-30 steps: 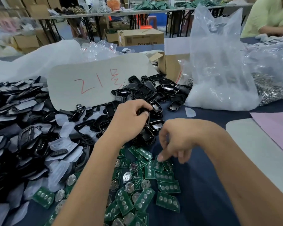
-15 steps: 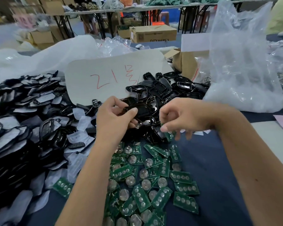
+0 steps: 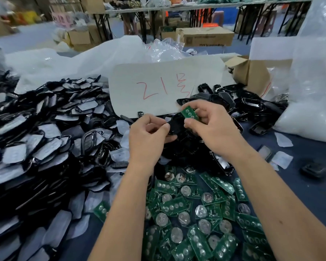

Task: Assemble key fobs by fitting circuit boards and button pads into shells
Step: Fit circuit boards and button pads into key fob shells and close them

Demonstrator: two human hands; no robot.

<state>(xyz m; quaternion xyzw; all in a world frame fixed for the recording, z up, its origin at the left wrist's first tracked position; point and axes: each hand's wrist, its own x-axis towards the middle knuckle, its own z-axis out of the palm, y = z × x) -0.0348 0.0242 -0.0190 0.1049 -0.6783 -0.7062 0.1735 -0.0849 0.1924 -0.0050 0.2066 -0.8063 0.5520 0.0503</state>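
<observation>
Since a moment ago both hands have risen off the green board pile. The right hand (image 3: 213,129) now pinches a small green rectangular circuit board (image 3: 189,113) just above the glossy black plastic fob shell (image 3: 174,126) gripped by the left hand (image 3: 149,136), over the blue-covered desk (image 3: 294,187)

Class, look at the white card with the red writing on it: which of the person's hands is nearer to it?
Right. The right hand, pinching a green circuit board, overlaps the white card at its lower edge; the left hand, gripping a black plastic shell, sits just below it.
</observation>
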